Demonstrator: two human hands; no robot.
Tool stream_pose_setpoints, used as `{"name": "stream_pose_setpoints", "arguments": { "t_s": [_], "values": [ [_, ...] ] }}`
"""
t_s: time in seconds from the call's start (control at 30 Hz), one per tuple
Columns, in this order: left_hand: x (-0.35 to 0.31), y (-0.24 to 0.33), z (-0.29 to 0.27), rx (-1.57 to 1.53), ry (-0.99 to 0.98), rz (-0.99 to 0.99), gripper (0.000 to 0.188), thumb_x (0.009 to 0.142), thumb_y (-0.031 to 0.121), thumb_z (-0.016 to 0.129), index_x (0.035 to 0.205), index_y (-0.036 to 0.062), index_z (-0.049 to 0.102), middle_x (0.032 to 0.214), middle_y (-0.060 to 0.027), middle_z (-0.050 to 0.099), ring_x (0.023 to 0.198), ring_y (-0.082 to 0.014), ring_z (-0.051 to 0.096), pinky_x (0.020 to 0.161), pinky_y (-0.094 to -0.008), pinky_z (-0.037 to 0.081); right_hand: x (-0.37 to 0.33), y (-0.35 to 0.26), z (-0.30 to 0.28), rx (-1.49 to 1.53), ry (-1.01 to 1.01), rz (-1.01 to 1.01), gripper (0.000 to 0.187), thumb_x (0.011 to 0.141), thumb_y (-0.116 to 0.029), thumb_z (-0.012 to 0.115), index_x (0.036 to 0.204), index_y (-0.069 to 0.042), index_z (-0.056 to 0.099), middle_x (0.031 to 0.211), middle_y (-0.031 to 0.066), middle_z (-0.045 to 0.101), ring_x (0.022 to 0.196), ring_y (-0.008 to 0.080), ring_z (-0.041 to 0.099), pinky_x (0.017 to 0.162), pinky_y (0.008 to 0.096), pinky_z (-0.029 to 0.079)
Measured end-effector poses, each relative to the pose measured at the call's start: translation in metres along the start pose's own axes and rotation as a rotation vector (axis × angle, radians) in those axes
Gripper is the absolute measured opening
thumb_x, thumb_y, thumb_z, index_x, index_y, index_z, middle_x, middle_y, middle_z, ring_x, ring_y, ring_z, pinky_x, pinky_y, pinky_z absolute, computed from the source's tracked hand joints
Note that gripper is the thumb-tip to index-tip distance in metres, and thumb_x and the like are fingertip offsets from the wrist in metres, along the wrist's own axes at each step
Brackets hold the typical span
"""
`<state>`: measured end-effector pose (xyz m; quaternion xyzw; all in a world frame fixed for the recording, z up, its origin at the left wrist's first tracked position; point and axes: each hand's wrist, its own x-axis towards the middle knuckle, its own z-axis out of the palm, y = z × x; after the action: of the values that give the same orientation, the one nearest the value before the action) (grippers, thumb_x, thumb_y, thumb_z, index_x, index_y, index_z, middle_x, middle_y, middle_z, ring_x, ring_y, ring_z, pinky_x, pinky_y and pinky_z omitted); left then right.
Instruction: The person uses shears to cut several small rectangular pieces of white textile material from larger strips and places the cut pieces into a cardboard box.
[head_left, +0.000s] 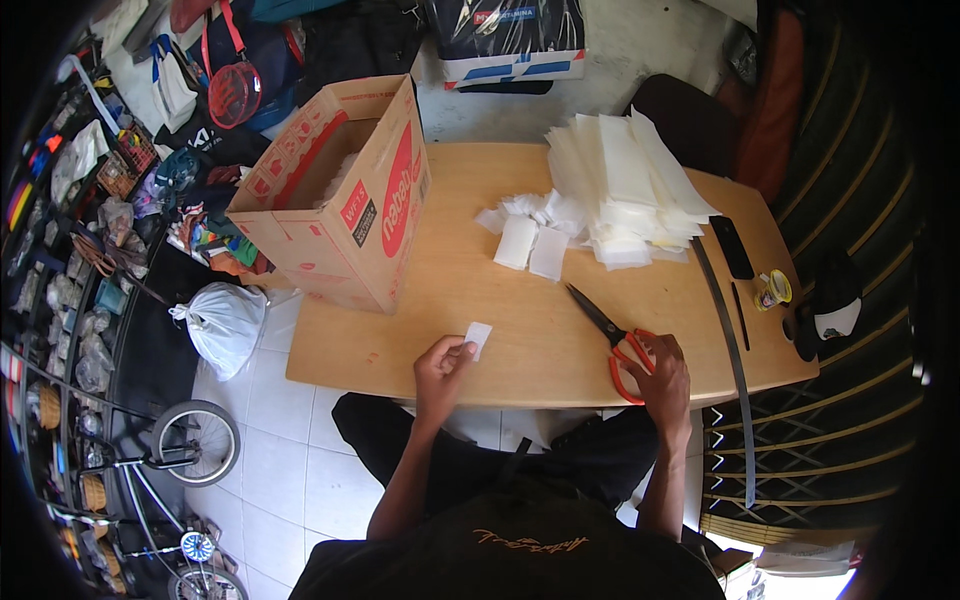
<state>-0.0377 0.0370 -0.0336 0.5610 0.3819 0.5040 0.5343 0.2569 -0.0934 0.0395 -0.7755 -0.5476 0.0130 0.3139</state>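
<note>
My left hand (440,378) pinches a small white rectangular slip (479,340), held over the front of the wooden table. A pair of scissors (598,316) with black blades and red-orange handles is to the right, its tips aimed away and to the left. Curled at the handles is my right hand (668,382), its fingers around them. Beyond both hands lies a loose heap of small white pieces (532,212), with two flat ones (515,244) at its near side. Beside that heap are stacked long, translucent whitish sheets (630,180).
An open cardboard box (350,200) occupies the table's left side. Along the right lie a dark flat strip (722,315) reaching past the edge, a phone (733,247), a black pen-like stick (741,315) and a small yellow tub (773,290). A bicycle (197,443) stands at the left.
</note>
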Motion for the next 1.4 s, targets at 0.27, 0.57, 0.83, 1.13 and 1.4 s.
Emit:
{"name": "stream_pose_setpoints", "arguments": {
  "t_s": [0.27, 0.57, 0.83, 1.13, 1.4],
  "values": [
    [-0.006, 0.004, 0.0, -0.057, 0.013, -0.046, 0.017, 0.094, 0.013, 0.067, 0.097, -0.0035, 0.065, 0.083, -0.0035, 0.067, 0.076, -0.0065, 0.06, 0.07, -0.0221, 0.047, 0.055, -0.117, -0.005, 0.258, 0.009, -0.327, 0.033, 0.082, -0.014, 0.074, 0.111, -0.002, 0.065, 0.108, 0.0173, 0.062, 0.1, 0.0359, 0.062, 0.086, 0.0425, 0.05],
    [-0.035, 0.01, -0.008, -0.039, 0.018, -0.079, 0.016, 0.095, 0.013, 0.066, 0.099, -0.0022, 0.066, 0.084, -0.0022, 0.066, 0.079, -0.0072, 0.06, 0.073, -0.0231, 0.046, 0.109, -0.291, 0.04, 0.506, 0.052, -0.929, 0.054, 0.079, -0.014, 0.074, 0.128, -0.003, 0.054, 0.121, 0.017, 0.057, 0.121, 0.0335, 0.051, 0.107, 0.0449, 0.034],
    [-0.043, 0.008, -0.007, -0.099, -0.022, -0.089, 0.019, 0.095, 0.015, 0.066, 0.101, -0.0031, 0.065, 0.085, -0.0048, 0.068, 0.081, -0.009, 0.063, 0.077, -0.0248, 0.048, 0.138, -0.328, 0.083, 0.162, -0.008, -0.962, 0.047, 0.076, -0.02, 0.077, 0.115, -0.001, 0.061, 0.105, 0.0146, 0.066, 0.113, 0.0279, 0.058, 0.105, 0.0446, 0.031],
    [-0.057, 0.016, -0.011, -0.003, -0.013, -0.047, 0.023, 0.095, 0.019, 0.067, 0.101, -0.0028, 0.065, 0.085, -0.0048, 0.068, 0.078, -0.0094, 0.063, 0.074, -0.0261, 0.048, 0.154, -0.358, 0.094, -0.053, -0.107, -0.935, 0.033, 0.073, -0.022, 0.079, 0.097, -0.002, 0.067, 0.087, 0.019, 0.07, 0.09, 0.0337, 0.068, 0.101, 0.0456, 0.038],
    [-0.075, 0.011, -0.02, -0.01, 0.055, -0.069, 0.027, 0.094, 0.023, 0.067, 0.103, -0.0027, 0.065, 0.081, -0.0039, 0.067, 0.076, -0.0089, 0.061, 0.072, -0.0259, 0.047, 0.151, -0.371, 0.089, -0.096, -0.166, -0.942, 0.025, 0.073, -0.015, 0.075, 0.094, -0.005, 0.068, 0.091, 0.0164, 0.07, 0.093, 0.0329, 0.069, 0.086, 0.044, 0.05]
  ]
}}
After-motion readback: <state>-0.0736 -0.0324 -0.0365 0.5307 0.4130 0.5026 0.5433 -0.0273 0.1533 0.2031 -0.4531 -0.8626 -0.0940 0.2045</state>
